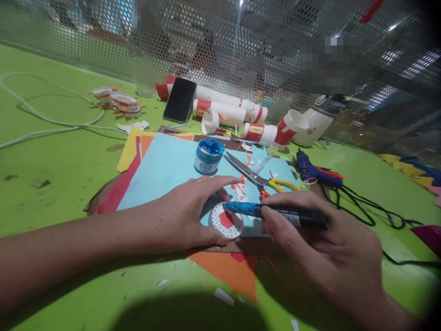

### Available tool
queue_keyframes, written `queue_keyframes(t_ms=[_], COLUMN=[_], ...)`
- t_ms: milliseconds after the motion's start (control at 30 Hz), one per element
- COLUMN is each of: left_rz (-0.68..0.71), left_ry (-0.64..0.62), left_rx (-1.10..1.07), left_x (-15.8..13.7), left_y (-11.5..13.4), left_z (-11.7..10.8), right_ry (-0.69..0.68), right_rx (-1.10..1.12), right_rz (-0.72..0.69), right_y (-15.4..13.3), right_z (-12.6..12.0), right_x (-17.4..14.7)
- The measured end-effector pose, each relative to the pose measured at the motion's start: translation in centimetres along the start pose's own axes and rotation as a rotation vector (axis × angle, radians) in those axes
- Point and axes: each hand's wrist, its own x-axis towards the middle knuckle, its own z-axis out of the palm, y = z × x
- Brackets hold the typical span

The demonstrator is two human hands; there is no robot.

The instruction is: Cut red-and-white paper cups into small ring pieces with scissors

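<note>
Blue paper [161, 161], disc [226, 221] seemingly near edge

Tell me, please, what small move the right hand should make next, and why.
I would probably have the right hand dab another dot onto the disc with the marker: its blue-coated tip is at the disc's white border, that border already bears blue dots, and the left hand holds the disc by its edge.

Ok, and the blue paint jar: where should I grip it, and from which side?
Likely best around the labelled wall of the blue paint jar, below the rim, from the left: it stands upright and open, paint smears its mouth, and one scissors blade points toward its right side.
</note>
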Motion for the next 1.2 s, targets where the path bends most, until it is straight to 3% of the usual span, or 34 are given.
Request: queue_keyframes(t_ms=[167, 467, 700, 1200], left_rz=[0.017, -0.024, -0.033, -0.013], left_ry=[0.000, -0.010, -0.017, -0.027], left_rx=[0.002, 0.001, 0.002, -0.012], left_x=[0.05, 0.01, -0.05, 0.01], left_y=[0.05, 0.15, 0.13, -0.09], left_z=[0.06, -0.05, -0.06, -0.05], right_ry=[-0.016, 0.033, 0.244, 0.104], right_rx=[0.001, -0.003, -0.061, 0.066], right_rz=[-0.030, 0.035, 0.228, 0.110], right_y=[-0.11, 0.10, -0.65, 0.02], right_z=[-0.14, 0.18, -0.60, 0.32], right_x=[-0.17, -0.22, -0.58, -0.19])
